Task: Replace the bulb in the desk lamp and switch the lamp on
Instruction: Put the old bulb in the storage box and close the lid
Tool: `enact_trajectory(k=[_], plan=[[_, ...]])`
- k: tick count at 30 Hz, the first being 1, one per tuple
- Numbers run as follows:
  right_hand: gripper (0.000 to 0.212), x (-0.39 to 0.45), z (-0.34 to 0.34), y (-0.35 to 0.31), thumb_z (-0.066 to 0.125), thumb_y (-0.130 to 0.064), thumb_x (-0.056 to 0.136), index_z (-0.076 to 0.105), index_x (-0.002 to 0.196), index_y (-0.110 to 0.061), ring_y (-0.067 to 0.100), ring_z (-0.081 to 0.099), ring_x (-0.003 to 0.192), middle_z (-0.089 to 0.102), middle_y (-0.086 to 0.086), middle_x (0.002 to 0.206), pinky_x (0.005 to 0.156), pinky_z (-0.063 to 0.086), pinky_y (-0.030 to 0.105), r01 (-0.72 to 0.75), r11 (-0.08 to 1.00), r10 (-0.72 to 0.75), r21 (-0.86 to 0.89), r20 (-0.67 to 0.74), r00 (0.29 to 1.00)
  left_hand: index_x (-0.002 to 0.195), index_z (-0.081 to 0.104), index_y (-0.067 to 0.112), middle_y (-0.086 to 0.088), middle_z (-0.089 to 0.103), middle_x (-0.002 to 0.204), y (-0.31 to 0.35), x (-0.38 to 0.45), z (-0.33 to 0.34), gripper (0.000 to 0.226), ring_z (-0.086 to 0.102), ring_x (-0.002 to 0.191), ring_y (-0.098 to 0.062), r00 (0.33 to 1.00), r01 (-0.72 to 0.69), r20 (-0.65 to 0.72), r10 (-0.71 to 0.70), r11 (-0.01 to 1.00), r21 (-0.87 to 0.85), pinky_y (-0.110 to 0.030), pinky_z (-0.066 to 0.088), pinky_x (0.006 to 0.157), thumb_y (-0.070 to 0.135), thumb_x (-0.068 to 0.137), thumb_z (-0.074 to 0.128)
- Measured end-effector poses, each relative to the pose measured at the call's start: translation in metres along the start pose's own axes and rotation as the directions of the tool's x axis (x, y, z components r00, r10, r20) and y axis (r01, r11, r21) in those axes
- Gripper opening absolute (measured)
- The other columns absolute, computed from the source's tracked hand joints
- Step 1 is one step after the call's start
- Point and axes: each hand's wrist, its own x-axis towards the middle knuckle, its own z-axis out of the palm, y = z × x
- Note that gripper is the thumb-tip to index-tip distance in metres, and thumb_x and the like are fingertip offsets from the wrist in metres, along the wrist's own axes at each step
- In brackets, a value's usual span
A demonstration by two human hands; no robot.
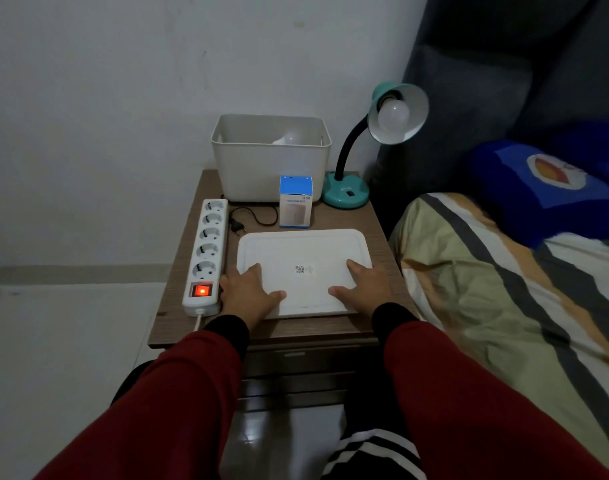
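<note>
Both hands lying flat, fingers relaxed, gripping nothing: left hand (249, 294) and right hand (363, 284) resting on the white rectangular plastic lid (304, 251) at the front of the brown wooden bedside table (382, 230). Teal gooseneck desk lamp (346, 194) standing at the back right corner, unlit, frosted white bulb (394, 114) sitting in its shade. Second white bulb (291, 138) lying inside the open white plastic bin (270, 174) behind the blue-and-white humidifier box (296, 202). Black plug (238, 227) lying loose beside the white power strip (206, 252). Judging by this, only beginning; next, reaching for the shade and unscrewing the fitted bulb, steadying the bendy neck.
</note>
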Motion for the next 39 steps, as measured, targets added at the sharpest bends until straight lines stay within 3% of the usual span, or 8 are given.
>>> enact_trajectory(k=[5,13,16,20,27,32,36,39], plan=[[0.081,-0.009,-0.030,-0.014,0.064,-0.050,0.080,0.032,0.147,-0.017,0.032,0.025,0.140,0.018,0.019,0.152,0.116,0.022,0.033,0.038,0.999,-0.039,-0.011,-0.062,0.997,0.127,0.049,0.011,-0.018,0.048,0.132,0.011,-0.006,-0.025,0.063,0.036,0.127,-0.035,0.993,-0.076,-0.086,0.077,0.997,0.014,-0.041,0.029,0.106,0.049,0.080,0.063],[0.081,0.000,-0.073,-0.055,0.061,-0.056,0.079,0.036,0.144,-0.016,0.033,0.035,0.132,0.027,0.017,0.146,0.114,0.029,0.033,0.120,0.993,-0.119,-0.006,-0.177,0.977,0.140,0.040,0.011,-0.024,0.033,0.147,0.022,0.009,-0.089,0.083,0.021,0.140,-0.035,0.966,-0.156,-0.212,0.151,0.988,-0.006,-0.041,0.019,0.112,0.060,0.076,0.061],[0.080,0.017,-0.091,-0.079,0.063,-0.054,0.078,0.038,0.143,-0.014,0.033,0.036,0.131,0.030,0.019,0.144,0.113,0.029,0.032,0.161,0.987,-0.155,0.018,-0.196,0.968,0.137,0.044,0.011,-0.022,0.038,0.142,0.028,0.027,-0.119,0.090,0.027,0.135,-0.035,0.952,-0.176,-0.252,0.171,0.984,0.001,-0.039,0.021,0.107,0.067,0.066,0.051],[0.078,0.049,-0.112,-0.112,0.062,-0.054,0.079,0.039,0.142,-0.013,0.033,0.034,0.132,0.034,0.022,0.143,0.110,0.030,0.032,0.197,0.980,-0.187,0.023,-0.219,0.958,0.136,0.044,0.013,-0.018,0.039,0.136,0.036,0.064,-0.151,0.079,0.027,0.129,-0.038,0.936,-0.184,-0.311,0.164,0.982,-0.037,-0.038,0.026,0.105,0.058,0.075,0.064],[0.080,0.114,-0.133,-0.150,0.064,-0.050,0.080,0.035,0.144,-0.011,0.034,0.030,0.137,0.030,0.022,0.147,0.116,0.026,0.035,0.223,0.972,-0.199,0.080,-0.230,0.953,0.126,0.052,0.006,-0.021,0.040,0.136,0.055,0.128,-0.190,0.111,0.027,0.132,-0.032,0.923,-0.208,-0.337,0.187,0.978,-0.027,-0.033,0.018,0.101,0.077,0.042,0.033],[0.080,0.156,-0.137,-0.163,0.064,-0.050,0.081,0.035,0.145,-0.011,0.033,0.023,0.141,0.025,0.021,0.150,0.118,0.022,0.037,0.219,0.971,-0.195,0.093,-0.212,0.957,0.124,0.053,0.009,-0.019,0.045,0.135,0.059,0.179,-0.194,0.106,0.030,0.132,-0.032,0.931,-0.181,-0.320,0.177,0.983,0.018,-0.036,0.024,0.101,0.079,0.046,0.033],[0.079,0.185,-0.134,-0.167,0.063,-0.051,0.081,0.037,0.144,-0.011,0.033,0.022,0.141,0.028,0.019,0.150,0.118,0.023,0.039,0.215,0.971,-0.189,0.101,-0.219,0.957,0.130,0.050,0.010,-0.018,0.043,0.137,0.059,0.215,-0.186,0.083,0.028,0.134,-0.034,0.947,-0.149,-0.287,0.147,0.989,0.017,-0.037,0.026,0.103,0.067,0.070,0.057],[0.077,0.200,-0.130,-0.167,0.059,-0.053,0.082,0.037,0.144,-0.013,0.035,0.022,0.140,0.029,0.020,0.149,0.117,0.023,0.038,0.196,0.979,-0.181,0.060,-0.197,0.964,0.120,0.055,0.013,-0.016,0.050,0.129,0.058,0.236,-0.179,0.071,0.035,0.128,-0.034,0.941,-0.140,-0.299,0.155,0.988,0.071,-0.034,0.031,0.092,0.066,0.073,0.056]])
